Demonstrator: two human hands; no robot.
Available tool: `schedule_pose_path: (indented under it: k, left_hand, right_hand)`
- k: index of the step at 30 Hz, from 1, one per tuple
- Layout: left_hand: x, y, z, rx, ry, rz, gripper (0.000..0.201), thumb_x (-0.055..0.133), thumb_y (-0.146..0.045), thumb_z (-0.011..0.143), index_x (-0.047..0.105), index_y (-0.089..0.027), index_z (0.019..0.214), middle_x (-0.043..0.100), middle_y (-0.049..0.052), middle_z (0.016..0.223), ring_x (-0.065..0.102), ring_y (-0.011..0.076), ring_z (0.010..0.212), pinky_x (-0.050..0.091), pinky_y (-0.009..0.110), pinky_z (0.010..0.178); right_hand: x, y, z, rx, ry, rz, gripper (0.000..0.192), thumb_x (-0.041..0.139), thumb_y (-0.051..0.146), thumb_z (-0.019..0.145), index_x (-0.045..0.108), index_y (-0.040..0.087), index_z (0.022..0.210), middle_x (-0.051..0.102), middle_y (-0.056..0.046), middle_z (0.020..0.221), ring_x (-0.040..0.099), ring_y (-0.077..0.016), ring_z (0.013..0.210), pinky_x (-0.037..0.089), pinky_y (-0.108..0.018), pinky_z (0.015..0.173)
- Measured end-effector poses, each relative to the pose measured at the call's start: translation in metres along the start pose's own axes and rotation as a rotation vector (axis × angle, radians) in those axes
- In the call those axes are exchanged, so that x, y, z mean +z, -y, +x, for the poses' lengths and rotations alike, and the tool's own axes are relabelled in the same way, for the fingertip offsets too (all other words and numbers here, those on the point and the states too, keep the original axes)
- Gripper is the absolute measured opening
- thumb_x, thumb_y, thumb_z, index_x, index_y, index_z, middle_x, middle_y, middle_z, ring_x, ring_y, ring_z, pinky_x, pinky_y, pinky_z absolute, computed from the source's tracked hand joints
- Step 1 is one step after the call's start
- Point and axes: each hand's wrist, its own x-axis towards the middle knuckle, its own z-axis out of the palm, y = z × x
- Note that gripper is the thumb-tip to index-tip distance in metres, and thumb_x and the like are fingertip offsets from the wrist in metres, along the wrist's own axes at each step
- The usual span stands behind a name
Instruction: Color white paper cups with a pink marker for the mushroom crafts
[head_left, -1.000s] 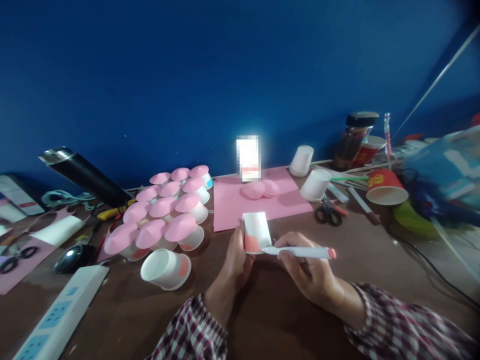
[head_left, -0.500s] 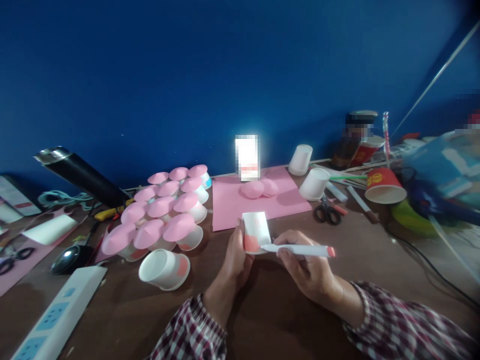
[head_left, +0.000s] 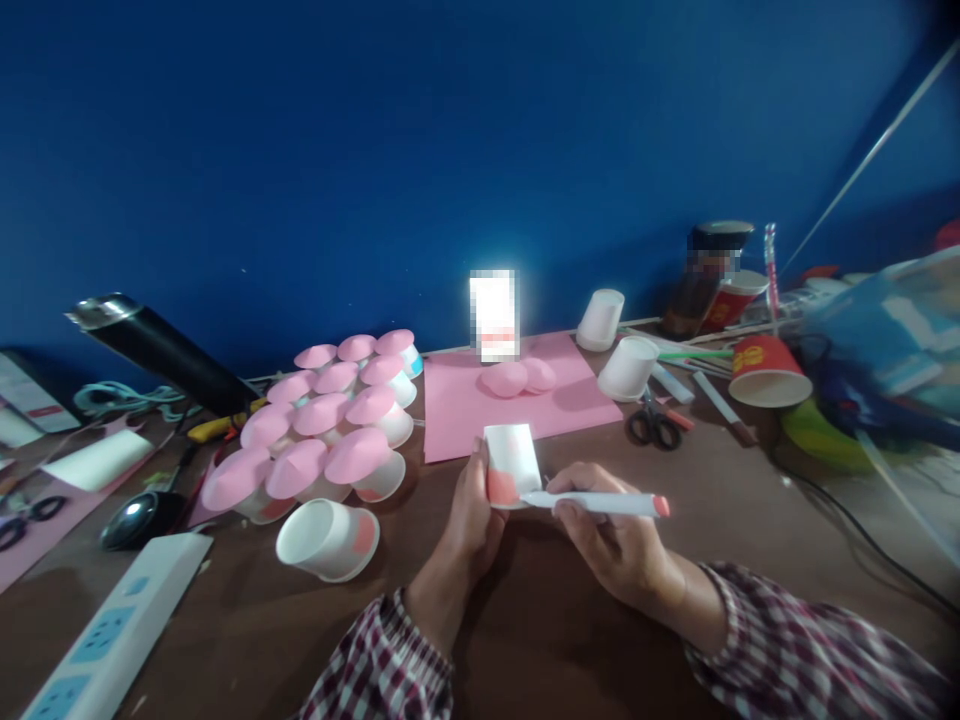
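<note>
My left hand (head_left: 469,515) grips upturned paper cup (head_left: 511,463); right hand (head_left: 615,535) pinches marker (head_left: 600,502), tip at cup's 6 o'clock. Colouring rim band pink; next needs cup turned.

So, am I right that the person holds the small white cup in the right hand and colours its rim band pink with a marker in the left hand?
Not quite: the hands are swapped. In the head view the left hand holds the small white cup, and the right hand holds the marker, whose tip meets the cup's pink band.
</note>
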Motion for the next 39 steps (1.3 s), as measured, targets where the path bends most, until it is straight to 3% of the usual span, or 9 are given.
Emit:
schedule_pose_path:
  k: [8, 14, 21, 28, 39]
  left_hand:
    - [-0.002, 0.0, 0.001, -0.005, -0.014, -0.005, 0.043, 0.06, -0.053, 0.085, 0.067, -0.011, 0.091, 0.072, 0.008, 0.08, 0.068, 0.0218, 0.082, 0.052, 0.031, 0.077]
    - [-0.003, 0.001, 0.001, -0.009, -0.055, -0.008, 0.043, 0.063, -0.054, 0.082, 0.067, -0.012, 0.087, 0.068, 0.004, 0.068, 0.068, 0.0215, 0.075, 0.052, 0.032, 0.076]
    - [-0.004, 0.002, 0.002, -0.011, -0.052, -0.001, 0.044, 0.064, -0.054, 0.081, 0.066, -0.011, 0.092, 0.072, 0.007, 0.082, 0.068, 0.0213, 0.081, 0.052, 0.031, 0.078]
    - [-0.001, 0.002, 0.001, -0.007, -0.03, 0.043, 0.045, 0.063, -0.057, 0.081, 0.065, -0.012, 0.083, 0.068, 0.005, 0.07, 0.067, 0.0206, 0.074, 0.052, 0.031, 0.075]
    - [0.0, 0.001, 0.001, -0.011, -0.005, 0.022, 0.047, 0.059, -0.058, 0.083, 0.066, -0.012, 0.08, 0.068, 0.006, 0.068, 0.066, 0.0198, 0.068, 0.052, 0.032, 0.073]
  right_hand:
    - [0.0, 0.001, 0.001, 0.004, 0.015, -0.008, 0.01, 0.049, 0.02, 0.093, 0.059, 0.019, 0.091, 0.06, -0.001, 0.07, 0.057, -0.0145, 0.057, 0.048, -0.027, 0.057]
    - [0.001, -0.003, -0.001, 0.047, 0.051, 0.026, 0.011, 0.047, 0.021, 0.094, 0.056, 0.02, 0.088, 0.057, 0.001, 0.066, 0.053, -0.013, 0.053, 0.043, -0.024, 0.05]
    - [0.003, -0.004, -0.003, 0.098, 0.049, 0.073, 0.014, 0.046, 0.023, 0.096, 0.056, 0.019, 0.088, 0.055, 0.0, 0.066, 0.048, -0.0108, 0.05, 0.039, -0.022, 0.045]
    - [0.003, -0.009, -0.005, 0.065, 0.003, 0.044, 0.009, 0.047, 0.019, 0.096, 0.055, 0.02, 0.092, 0.058, -0.001, 0.075, 0.05, -0.0096, 0.052, 0.041, -0.021, 0.048]
    - [0.002, -0.01, -0.004, 0.072, 0.021, 0.067, 0.008, 0.048, 0.017, 0.095, 0.054, 0.02, 0.092, 0.056, 0.001, 0.074, 0.046, -0.0076, 0.047, 0.038, -0.02, 0.045]
